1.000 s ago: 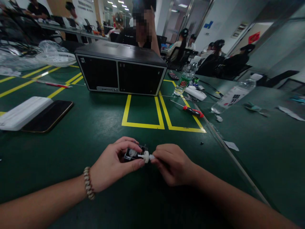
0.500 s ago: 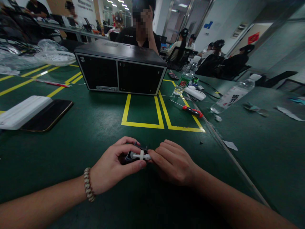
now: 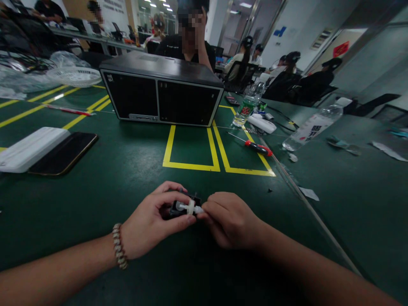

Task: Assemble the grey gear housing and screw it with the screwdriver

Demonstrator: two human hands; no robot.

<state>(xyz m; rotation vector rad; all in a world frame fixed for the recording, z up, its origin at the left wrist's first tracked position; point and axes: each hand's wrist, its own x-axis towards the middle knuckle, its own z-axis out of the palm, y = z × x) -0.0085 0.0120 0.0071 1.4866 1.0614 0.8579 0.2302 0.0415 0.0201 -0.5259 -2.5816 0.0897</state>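
Right now both of your hands meet low in the middle of the green counter [image 3: 95, 191]. Your left hand [image 3: 153, 221], the one with the bead bracelet [image 3: 118, 250] on its wrist, has its grip closed around a small black part [image 3: 194, 200], thumb below and fingers on top. Your right hand [image 3: 229, 219] sits at 3 o'clock from that part, and its grip is pinched tight on the end of a white piece [image 3: 188, 207]. The white piece looks like a thin rod with a little round disc on it, and it lies across the front of the black part, touching it. I cannot tell how far it goes in. At 12 o'clock from your hands are yellow tape lines [image 3: 191, 166], and past them a big black computer case [image 3: 162, 95] with a person [image 3: 191, 42] sitting behind it. At 2 o'clock a screwdriver [image 3: 256, 147] with a red handle lies on the tape, well apart from your hands, and farther off that way are two water bottles: one [image 3: 250, 102] stands up and the other [image 3: 310, 127] lies on its side. At 10 o'clock a dark phone [image 3: 63, 153] lies just beside a flat white box [image 3: 30, 148].
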